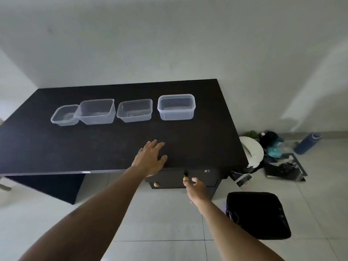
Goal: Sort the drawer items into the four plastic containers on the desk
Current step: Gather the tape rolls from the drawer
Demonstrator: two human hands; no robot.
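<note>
Your left hand (150,157) lies flat, fingers spread, on the desk (75,144) near its front edge. Your right hand (195,189) is at the round knob (185,178) of the shut drawer (211,178); whether its fingers clamp the knob cannot be told. The four containers (135,112) stand in a row behind. They are probably light, thin and slippery, so steady them by the rim.

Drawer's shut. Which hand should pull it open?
Right. The right hand is at the knob of the drawer; the left hand lies flat on the desk, farther from it.
</note>
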